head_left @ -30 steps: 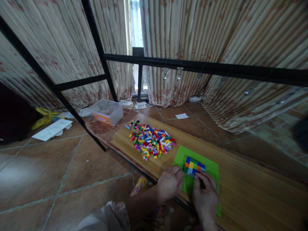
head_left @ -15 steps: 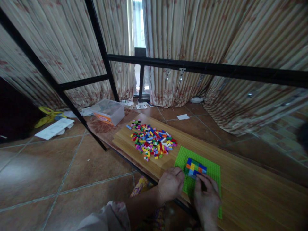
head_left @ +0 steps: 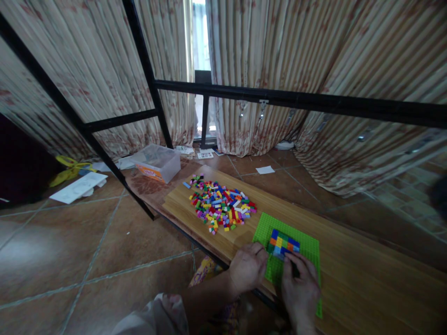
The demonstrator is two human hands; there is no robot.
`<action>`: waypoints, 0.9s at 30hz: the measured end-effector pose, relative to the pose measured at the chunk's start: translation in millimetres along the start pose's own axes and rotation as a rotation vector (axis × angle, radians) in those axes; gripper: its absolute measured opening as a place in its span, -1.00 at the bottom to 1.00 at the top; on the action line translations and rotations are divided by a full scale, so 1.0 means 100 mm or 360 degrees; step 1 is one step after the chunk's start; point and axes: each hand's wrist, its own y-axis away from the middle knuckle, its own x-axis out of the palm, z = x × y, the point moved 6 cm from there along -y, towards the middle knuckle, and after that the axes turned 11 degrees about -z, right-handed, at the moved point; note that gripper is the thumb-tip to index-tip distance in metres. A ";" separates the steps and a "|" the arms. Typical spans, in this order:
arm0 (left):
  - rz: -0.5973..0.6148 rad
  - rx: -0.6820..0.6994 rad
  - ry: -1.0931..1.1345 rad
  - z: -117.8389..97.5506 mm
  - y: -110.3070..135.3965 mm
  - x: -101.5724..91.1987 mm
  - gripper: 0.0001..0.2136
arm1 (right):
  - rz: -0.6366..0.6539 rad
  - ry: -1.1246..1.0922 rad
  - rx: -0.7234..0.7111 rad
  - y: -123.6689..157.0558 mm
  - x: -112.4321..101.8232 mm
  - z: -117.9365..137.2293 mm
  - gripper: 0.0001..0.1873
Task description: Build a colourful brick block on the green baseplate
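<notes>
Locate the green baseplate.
In the head view, the green baseplate lies right of centre on the wooden tabletop, right of the loose bricks, the right hand over it.

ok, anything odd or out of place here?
A loose white sheet lies on the tiled floor beyond the wooden board, and more papers lie by the curtains. They look dropped, though that is a guess. Nothing visible on the green baseplate stands out.
</notes>
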 end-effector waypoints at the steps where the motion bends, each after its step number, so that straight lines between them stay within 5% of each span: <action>1: -0.0004 -0.0010 0.0018 0.00 0.00 0.00 -0.89 | 0.0000 -0.0001 0.0000 0.00 0.00 0.00 -0.55; 7: -0.0212 -0.0130 0.0363 0.08 -0.04 -0.27 -0.85 | -0.0006 0.0006 0.0011 -0.01 -0.01 0.01 -0.54; 13: -0.0792 -0.0651 -0.0088 1.07 -0.21 -1.10 -0.77 | -0.0001 0.0028 0.0014 0.00 -0.01 0.00 -0.53; 16: -0.0686 -0.0753 -0.0430 1.56 -0.30 -1.35 -0.75 | -0.0005 0.0022 0.0020 0.00 0.00 -0.01 -0.52; 19: -0.0440 -0.0716 -0.0583 1.82 -0.36 -1.41 -0.73 | -0.0011 0.0016 0.0012 0.00 -0.01 -0.01 -0.51; 23: -0.0208 -0.0718 -0.0639 1.93 -0.40 -1.33 -0.78 | 0.0006 0.0047 -0.0004 0.00 -0.01 0.00 -0.50; 27: -0.0198 -0.0697 -0.0603 1.91 -0.42 -1.31 -0.82 | 0.0021 0.0046 0.0015 0.00 0.00 0.00 -0.51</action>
